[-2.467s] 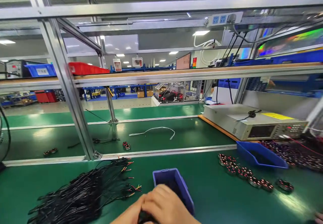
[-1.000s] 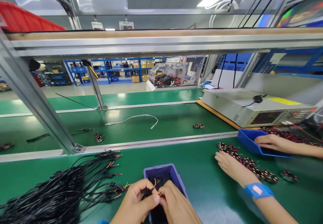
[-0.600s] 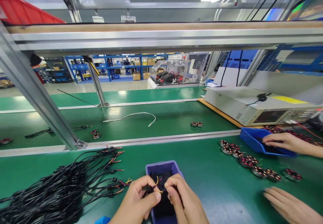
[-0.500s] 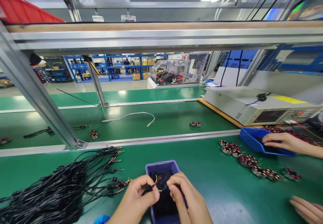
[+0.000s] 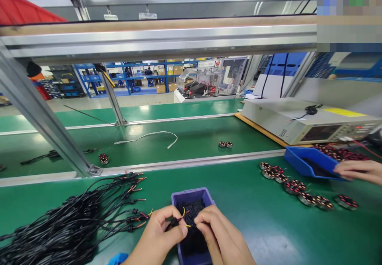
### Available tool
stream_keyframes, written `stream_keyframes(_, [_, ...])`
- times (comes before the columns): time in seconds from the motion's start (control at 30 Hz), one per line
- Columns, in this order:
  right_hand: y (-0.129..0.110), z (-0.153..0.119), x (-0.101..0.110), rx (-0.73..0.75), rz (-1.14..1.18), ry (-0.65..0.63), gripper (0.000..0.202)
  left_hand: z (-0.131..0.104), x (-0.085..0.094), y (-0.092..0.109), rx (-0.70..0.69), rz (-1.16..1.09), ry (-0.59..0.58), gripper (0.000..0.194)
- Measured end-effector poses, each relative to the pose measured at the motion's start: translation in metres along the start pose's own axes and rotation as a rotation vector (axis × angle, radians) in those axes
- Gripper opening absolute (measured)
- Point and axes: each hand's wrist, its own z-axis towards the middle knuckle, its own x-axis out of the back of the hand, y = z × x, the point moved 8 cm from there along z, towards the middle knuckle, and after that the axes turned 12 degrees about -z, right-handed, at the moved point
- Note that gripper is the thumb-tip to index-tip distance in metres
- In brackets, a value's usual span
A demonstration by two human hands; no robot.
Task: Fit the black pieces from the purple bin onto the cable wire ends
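My left hand pinches a black cable end with thin yellow and red wires fanning out past the fingertips. Close beside it, my right hand has thumb and forefinger pressed together near the yellow wire tip; whatever lies between them is too small to make out. Both hands are over a purple bin holding many small black pieces. A large heap of black cables with bared coloured wire ends lies to the left.
Several round copper-wound parts lie on the green table at right. Another person's hand is at the rim of a blue bin. A metal upright stands left, below a shelf beam. A grey instrument sits back right.
The other person's hand has moved right, out of the blue bin's middle to its rim, and their second hand has left view. My right hand has shifted slightly left, towards the wires.
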Motion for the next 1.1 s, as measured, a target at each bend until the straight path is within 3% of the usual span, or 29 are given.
stream_keyframes(0.17, [-0.0022, 0.0023, 0.0041, 0.027, -0.015, 0.041, 0.022, -0.0005, -0.0006, -0.0008, -0.006, 0.014, -0.023, 0.029])
stream_keyframes(0.7, [0.0015, -0.0024, -0.0013, 0.006, 0.011, -0.051, 0.021, -0.0002, 0.0012, -0.0007, -0.036, 0.063, -0.068, 0.02])
stream_keyframes(1.1, [-0.0016, 0.0009, -0.0024, 0.015, 0.008, -0.048, 0.022, -0.0015, -0.0002, 0.0012, -0.007, 0.088, -0.037, 0.019])
